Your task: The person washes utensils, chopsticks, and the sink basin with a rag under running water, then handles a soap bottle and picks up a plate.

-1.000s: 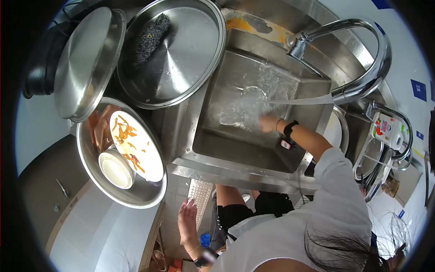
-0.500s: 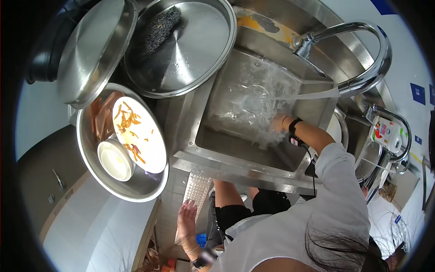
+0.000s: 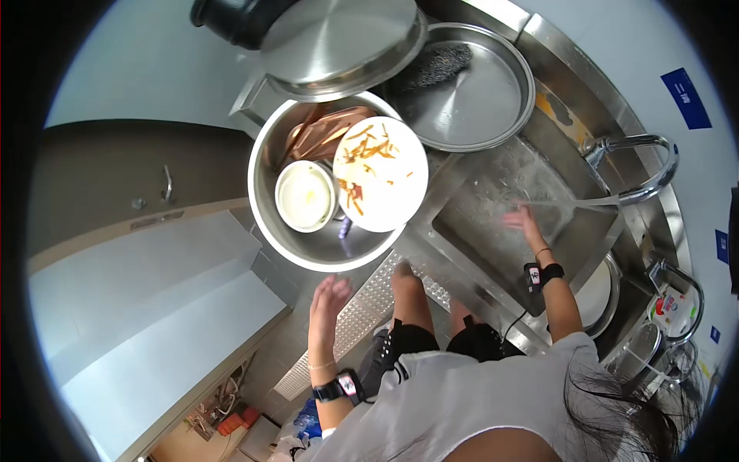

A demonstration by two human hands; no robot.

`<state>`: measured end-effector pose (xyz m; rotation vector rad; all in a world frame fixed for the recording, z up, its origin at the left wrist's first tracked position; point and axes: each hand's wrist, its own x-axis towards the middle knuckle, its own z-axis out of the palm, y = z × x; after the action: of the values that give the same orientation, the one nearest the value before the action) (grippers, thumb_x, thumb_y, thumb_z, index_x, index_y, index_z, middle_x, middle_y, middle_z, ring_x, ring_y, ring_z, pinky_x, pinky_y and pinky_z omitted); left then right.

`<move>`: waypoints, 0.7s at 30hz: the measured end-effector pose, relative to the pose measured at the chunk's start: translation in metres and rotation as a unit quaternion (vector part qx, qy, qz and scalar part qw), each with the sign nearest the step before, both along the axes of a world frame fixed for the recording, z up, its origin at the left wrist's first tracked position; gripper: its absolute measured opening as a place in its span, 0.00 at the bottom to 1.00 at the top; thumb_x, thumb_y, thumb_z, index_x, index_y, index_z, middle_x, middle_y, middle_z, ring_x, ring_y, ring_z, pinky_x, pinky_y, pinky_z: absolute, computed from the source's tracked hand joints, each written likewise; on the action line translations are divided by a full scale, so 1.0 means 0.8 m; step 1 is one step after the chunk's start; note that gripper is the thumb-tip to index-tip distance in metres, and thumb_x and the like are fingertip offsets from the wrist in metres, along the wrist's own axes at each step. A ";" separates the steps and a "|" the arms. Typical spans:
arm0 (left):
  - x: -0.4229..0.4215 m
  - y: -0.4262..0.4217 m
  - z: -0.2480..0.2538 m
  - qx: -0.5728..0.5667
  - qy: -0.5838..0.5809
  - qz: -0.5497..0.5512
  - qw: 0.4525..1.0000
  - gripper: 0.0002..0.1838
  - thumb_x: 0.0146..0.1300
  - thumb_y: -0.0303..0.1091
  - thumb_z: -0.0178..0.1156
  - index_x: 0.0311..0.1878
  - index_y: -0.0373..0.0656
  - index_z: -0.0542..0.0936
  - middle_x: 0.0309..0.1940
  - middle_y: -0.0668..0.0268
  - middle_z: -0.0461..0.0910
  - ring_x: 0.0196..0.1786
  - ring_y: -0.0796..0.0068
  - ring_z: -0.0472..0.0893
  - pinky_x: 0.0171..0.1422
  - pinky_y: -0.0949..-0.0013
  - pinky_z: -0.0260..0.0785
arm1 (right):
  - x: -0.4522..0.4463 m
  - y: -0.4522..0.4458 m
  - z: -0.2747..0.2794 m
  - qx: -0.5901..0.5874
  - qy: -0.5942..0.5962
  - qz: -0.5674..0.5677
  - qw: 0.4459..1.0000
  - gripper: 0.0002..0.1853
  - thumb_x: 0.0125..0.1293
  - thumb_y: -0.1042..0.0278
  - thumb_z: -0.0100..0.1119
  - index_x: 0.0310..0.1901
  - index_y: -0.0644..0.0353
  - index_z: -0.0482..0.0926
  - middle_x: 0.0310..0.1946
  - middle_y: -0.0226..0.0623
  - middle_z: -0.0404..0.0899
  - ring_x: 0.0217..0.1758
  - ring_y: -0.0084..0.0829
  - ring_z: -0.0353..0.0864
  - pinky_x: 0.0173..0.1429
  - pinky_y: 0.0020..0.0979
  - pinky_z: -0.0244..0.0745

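Note:
My right hand [image 3: 526, 225] is over the metal sink [image 3: 477, 239], fingers stretched out and holding nothing. A stream of water [image 3: 566, 203] from the curved faucet [image 3: 654, 185] falls beside its fingertips into splashing water. Just below the rim of a large steel basin [image 3: 265, 223], my left hand [image 3: 329, 300] hovers with loosely bent fingers and nothing in it. Inside the basin are a white plate [image 3: 400, 185] with orange food scraps, a white bowl [image 3: 306, 195], brownish trays [image 3: 331, 132] and a small purple item [image 3: 345, 228].
Behind the basin stands a tilted steel pan [image 3: 339, 42]. A round steel tray [image 3: 481, 100] holds a dark scouring pad [image 3: 443, 65]. On the right are a second faucet [image 3: 697, 300], a white container with a printed label [image 3: 671, 309] and a pot [image 3: 613, 296].
My view has swung left, so the basin sits nearer the middle. My left hand has come up close to the basin's rim. The right hand's fingers show more clearly, out of the splash.

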<state>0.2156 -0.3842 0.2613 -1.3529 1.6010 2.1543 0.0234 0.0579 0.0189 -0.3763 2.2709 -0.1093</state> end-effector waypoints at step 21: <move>-0.111 -0.245 0.002 -0.096 0.069 -0.098 0.988 0.34 0.66 0.43 0.48 0.70 0.37 0.52 0.60 0.52 0.69 0.65 0.61 0.67 0.70 0.62 0.54 | -0.051 -0.218 0.218 -0.269 0.070 -0.353 0.893 0.21 0.65 0.48 0.52 0.43 0.61 0.77 0.45 0.46 0.79 0.41 0.35 0.81 0.45 0.31 0.73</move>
<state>0.1271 -0.5802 0.2628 -1.0592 1.9480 2.0609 -0.0178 -0.1169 0.1935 0.1971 2.3862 -1.1299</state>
